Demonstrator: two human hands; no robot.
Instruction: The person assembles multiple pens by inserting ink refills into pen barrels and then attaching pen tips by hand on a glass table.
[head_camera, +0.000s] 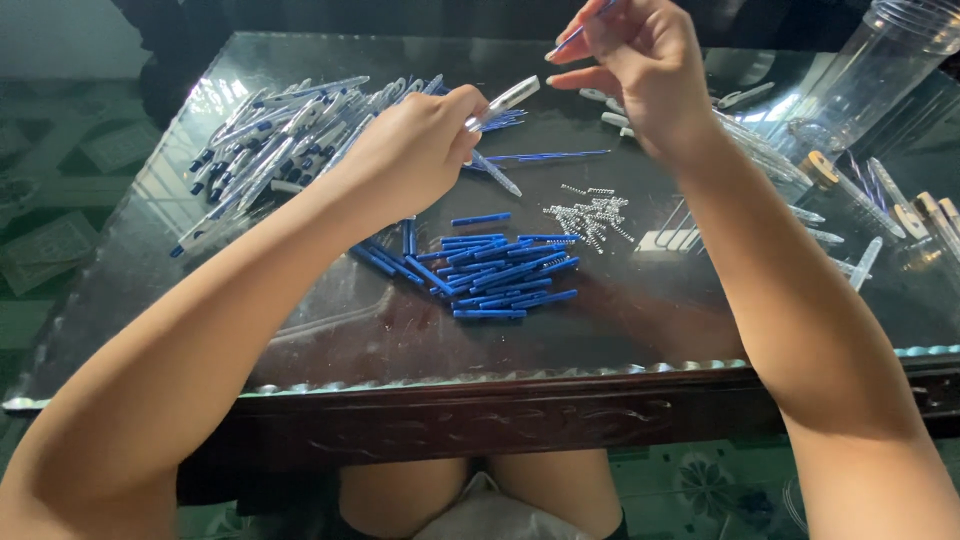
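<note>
Bare knees (480, 495) show under the glass-topped table (600, 330). Above blue pen caps (495, 270) and small springs (590, 212), her left hand (415, 150) pinches a clear pen barrel (505, 102); her right hand (640, 65) pinches a thin blue refill (572, 37).

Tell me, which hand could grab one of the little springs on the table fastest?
Probably the right hand. It hovers nearer the springs, though its fingertips pinch a thin blue refill. The left hand is farther left and wrapped around a pen barrel.
</note>
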